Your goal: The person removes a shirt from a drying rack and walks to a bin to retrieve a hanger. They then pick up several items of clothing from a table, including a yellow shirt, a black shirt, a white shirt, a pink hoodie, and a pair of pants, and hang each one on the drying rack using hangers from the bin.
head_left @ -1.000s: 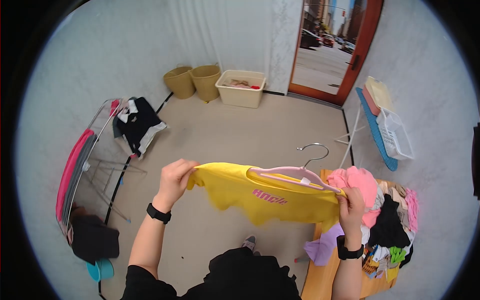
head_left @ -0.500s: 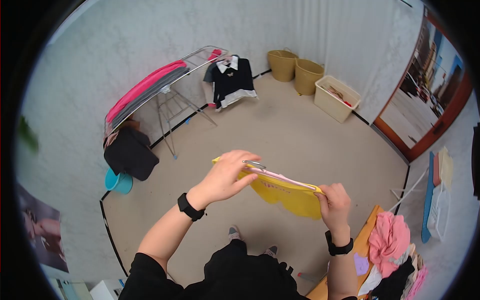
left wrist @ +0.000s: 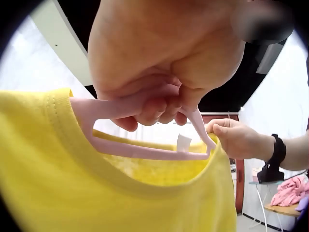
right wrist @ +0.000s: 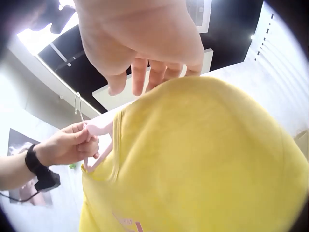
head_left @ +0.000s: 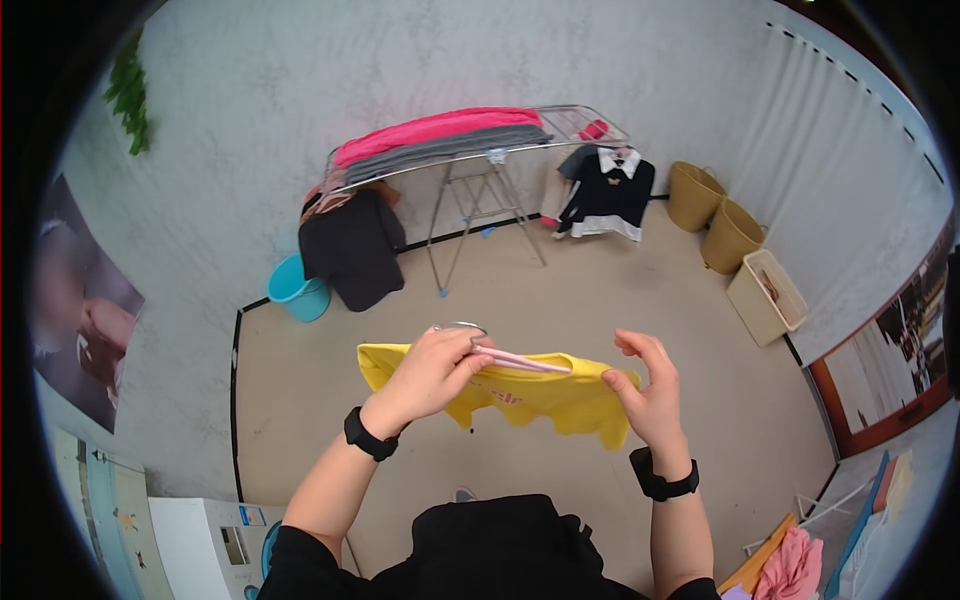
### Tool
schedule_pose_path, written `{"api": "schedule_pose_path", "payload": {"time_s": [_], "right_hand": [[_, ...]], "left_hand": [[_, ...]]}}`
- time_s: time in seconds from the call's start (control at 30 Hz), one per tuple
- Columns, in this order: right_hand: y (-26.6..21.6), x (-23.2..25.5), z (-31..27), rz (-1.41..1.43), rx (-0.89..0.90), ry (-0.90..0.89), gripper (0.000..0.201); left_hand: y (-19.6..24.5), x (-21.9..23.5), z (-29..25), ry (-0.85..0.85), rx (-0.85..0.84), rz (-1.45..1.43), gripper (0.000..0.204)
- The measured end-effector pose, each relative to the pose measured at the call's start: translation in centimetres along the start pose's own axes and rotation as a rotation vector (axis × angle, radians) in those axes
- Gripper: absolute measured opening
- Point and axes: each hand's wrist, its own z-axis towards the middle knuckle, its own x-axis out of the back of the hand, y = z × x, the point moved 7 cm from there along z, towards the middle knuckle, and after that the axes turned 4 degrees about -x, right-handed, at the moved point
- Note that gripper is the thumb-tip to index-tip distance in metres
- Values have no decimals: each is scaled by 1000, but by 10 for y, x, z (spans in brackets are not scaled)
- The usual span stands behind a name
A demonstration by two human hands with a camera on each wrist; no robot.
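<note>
A yellow T-shirt (head_left: 565, 408) with pink lettering hangs on a pink hanger (left wrist: 149, 152) in front of me. My left hand (head_left: 428, 372) grips the top of the hanger at the neckline, its fingers curled round the plastic in the left wrist view. The metal hook (right wrist: 77, 104) sticks up above that hand. My right hand (head_left: 652, 395) is at the shirt's right shoulder with fingers spread and loosely bent. In the right wrist view, its fingers (right wrist: 157, 72) hover right at the shoulder's upper edge, pinching nothing.
A drying rack (head_left: 470, 150) with pink and grey cloths stands by the wall, a black top (head_left: 612, 195) hanging at its right end. A blue bucket (head_left: 300, 290), woven baskets (head_left: 695, 195) and a cream bin (head_left: 765, 300) stand around. Pink clothing (head_left: 790, 565) lies at lower right.
The view has turned left toward the drying rack. My left hand has gone from the shirt's shoulder to the hanger's top. My right hand has let go of the other shoulder.
</note>
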Motion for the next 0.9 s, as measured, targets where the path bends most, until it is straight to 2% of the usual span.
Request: {"api": "schedule_pose_path", "payload": {"time_s": [0.07, 0.13, 0.2, 0.23, 0.3, 0.33, 0.4, 0.43, 0.5, 0.53, 0.6, 0.63, 0.7, 0.73, 0.8, 0.83, 0.9], "right_hand": [[-1, -45, 13, -47, 44, -88, 27], [1, -93, 23, -93, 98, -175, 25], [14, -145, 29, -80, -22, -282, 22], [11, -171, 36, -64, -9, -314, 22], [-2, -208, 49, -71, 142, -265, 16], [-8, -230, 55, -57, 154, -294, 16], [-32, -268, 65, -139, 357, -290, 19], [-41, -287, 69, -123, 368, -311, 19], [-68, -337, 60, -107, 588, -528, 19], [-68, -355, 59, -90, 599, -538, 19], [-41, -408, 55, -95, 333, -843, 18], [-40, -423, 61, -65, 288, -845, 16], [-23, -461, 70, -73, 257, -834, 16], [-11, -481, 76, -97, 213, -813, 16], [4, -517, 86, -69, 177, -780, 16], [10, -533, 94, -56, 138, -753, 16], [18, -566, 109, -31, 88, -777, 17]], "left_hand": [[-33, 49, -24, 107, 109, 15, 16], [-59, 91, -49, 215, 122, 57, 16], [-82, 126, -75, 243, 173, 65, 16], [-91, 142, -86, 262, 202, 79, 16], [-117, 159, -109, 218, 390, 58, 14], [-127, 169, -121, 239, 416, 65, 14], [-152, 183, -143, 260, 494, 65, 14], [-163, 186, -151, 276, 517, 73, 14], [-177, 192, -158, 347, 367, 142, 12], [-193, 194, -163, 357, 382, 155, 12], [-224, 197, -166, 329, 372, 218, 14], [-238, 197, -166, 337, 388, 231, 14], [-260, 218, -175, 652, 524, 507, 20], [-279, 217, -176, 648, 526, 523, 20], [-337, 215, -193, 778, 758, 367, 27], [-356, 216, -192, 772, 758, 377, 27], [-418, 187, -194, 550, 1055, -243, 30]]}}
